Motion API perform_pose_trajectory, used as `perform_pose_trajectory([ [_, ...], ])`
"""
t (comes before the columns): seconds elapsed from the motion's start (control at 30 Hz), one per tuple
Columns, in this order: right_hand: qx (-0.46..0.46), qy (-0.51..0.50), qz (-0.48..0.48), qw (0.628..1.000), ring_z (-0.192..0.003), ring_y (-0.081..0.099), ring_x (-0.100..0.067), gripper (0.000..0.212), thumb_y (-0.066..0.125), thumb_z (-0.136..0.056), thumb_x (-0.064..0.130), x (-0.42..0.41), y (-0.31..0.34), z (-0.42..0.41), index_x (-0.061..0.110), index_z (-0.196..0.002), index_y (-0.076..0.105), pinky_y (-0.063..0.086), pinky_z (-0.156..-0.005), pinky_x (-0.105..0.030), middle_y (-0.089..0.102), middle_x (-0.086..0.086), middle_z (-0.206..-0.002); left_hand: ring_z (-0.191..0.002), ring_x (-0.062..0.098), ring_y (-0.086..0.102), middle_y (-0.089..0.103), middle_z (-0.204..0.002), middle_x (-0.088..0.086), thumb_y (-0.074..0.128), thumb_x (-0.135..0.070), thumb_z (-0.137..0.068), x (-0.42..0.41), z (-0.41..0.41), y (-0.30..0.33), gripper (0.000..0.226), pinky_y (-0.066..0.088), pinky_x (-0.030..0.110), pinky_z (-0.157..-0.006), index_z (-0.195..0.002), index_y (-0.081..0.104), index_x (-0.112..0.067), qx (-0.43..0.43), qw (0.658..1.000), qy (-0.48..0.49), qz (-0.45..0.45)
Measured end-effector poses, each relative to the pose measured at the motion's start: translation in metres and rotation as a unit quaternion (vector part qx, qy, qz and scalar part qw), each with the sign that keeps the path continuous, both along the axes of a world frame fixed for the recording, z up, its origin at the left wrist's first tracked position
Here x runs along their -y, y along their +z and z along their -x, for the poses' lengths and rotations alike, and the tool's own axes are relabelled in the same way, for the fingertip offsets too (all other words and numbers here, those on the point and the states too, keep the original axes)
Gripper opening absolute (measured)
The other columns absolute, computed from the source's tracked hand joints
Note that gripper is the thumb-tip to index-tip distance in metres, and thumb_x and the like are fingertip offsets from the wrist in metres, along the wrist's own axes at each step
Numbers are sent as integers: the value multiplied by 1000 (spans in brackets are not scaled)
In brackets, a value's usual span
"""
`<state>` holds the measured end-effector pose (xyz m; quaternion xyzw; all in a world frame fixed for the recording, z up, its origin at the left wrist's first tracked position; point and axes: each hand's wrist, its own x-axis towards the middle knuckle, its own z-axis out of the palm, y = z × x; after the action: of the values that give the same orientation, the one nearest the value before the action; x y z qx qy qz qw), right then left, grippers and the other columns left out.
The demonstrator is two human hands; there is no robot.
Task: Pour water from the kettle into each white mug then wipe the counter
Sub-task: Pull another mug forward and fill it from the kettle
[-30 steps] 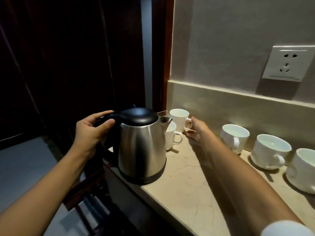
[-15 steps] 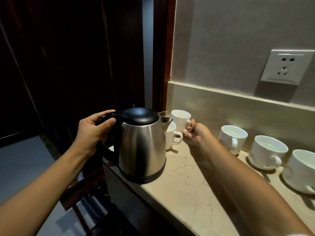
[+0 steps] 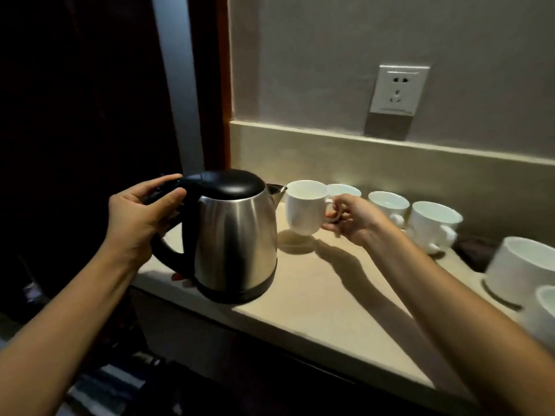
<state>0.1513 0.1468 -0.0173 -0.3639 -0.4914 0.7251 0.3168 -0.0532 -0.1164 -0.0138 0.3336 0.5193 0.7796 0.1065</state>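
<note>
The kettle (image 3: 237, 235), centre-left on the tabletop (image 3: 324, 295), is gripped by the left hand (image 3: 141, 217) while the right hand (image 3: 351, 220) pinches a lifted, seemingly empty mug (image 3: 304, 207), so pouring and wiping look unfinished.

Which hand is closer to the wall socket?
Right. The right hand holds a white mug below and left of the wall socket; the left hand grips the kettle handle, farther left.

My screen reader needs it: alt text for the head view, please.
The right hand holds a white mug by its handle beside the spout of a steel kettle, whose handle the left hand grips; more mugs line the counter.
</note>
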Motion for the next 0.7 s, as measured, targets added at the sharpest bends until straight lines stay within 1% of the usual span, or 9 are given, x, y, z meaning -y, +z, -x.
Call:
perform_pose_trajectory([
  [0.07,11,-20,-15,1000,-56,51,-19,16,46,-87,6,4,2,-29,8,-71,49,56,-49,-31,45,-8,-64,-71,28,60,71,-77,3,73,-21,-68,-11,-6,2,25,52,37,-65,-89,80,-33,-9,1000,-25,0],
  [0.13,19,-38,-12,999,-57,54,-18,14,46,-85,6,8,3,-59,7,-71,50,58,-55,-32,48,-9,-64,-79,33,48,66,-76,7,75,-23,-67,-25,-11,4,24,39,40,-66,-88,79,-34,-28,998,-54,-2],
  [0.17,24,-44,-6,999,-58,55,-18,16,46,-85,6,9,2,-72,7,-70,50,58,-56,-33,49,-8,-63,-77,32,47,68,-71,2,75,-24,-67,-32,-14,6,24,38,38,-65,-88,80,-34,-37,997,-66,-3],
  [0.23,31,-62,2,998,-59,57,-18,19,47,-85,8,13,1,-101,8,-67,51,58,-54,-32,51,-7,-59,-61,20,50,67,-60,-8,77,-26,-65,-49,-25,12,24,38,26,-54,-86,80,-36,-59,994,-93,6],
  [0.3,48,-78,2,996,-54,59,-17,18,50,-86,10,20,1,-126,7,-68,54,57,-51,-30,53,-6,-57,-46,7,47,65,-56,-11,77,-28,-64,-68,-35,19,23,33,17,-44,-85,79,-38,-78,990,-120,17],
  [0.37,65,-94,5,993,-53,61,-19,15,51,-87,12,27,-1,-147,7,-74,56,57,-48,-28,55,-7,-59,-46,1,50,68,-59,-13,77,-28,-65,-84,-44,25,21,36,13,-44,-84,79,-37,-90,985,-145,18],
  [0.47,72,-123,12,990,-60,60,-22,9,53,-88,13,36,-6,-172,6,-87,58,56,-46,-27,56,-9,-68,-44,0,49,68,-58,-11,78,-28,-65,-105,-54,29,25,36,12,-42,-89,77,-29,-89,979,-183,14],
  [0.57,74,-136,24,988,-59,55,-20,12,56,-85,14,44,-12,-188,7,-76,59,54,-44,-25,53,-7,-62,-42,2,46,68,-58,-9,81,-32,-63,-120,-62,33,29,34,13,-41,-91,79,-30,-111,968,-223,19],
  [0.7,53,-166,59,983,-59,52,-18,11,55,-85,10,52,-16,-196,6,-75,54,53,-43,-24,49,-10,-67,-42,5,44,68,-60,-7,84,-46,-57,-135,-69,44,40,33,15,-40,-95,78,-35,-140,956,-255,35],
])
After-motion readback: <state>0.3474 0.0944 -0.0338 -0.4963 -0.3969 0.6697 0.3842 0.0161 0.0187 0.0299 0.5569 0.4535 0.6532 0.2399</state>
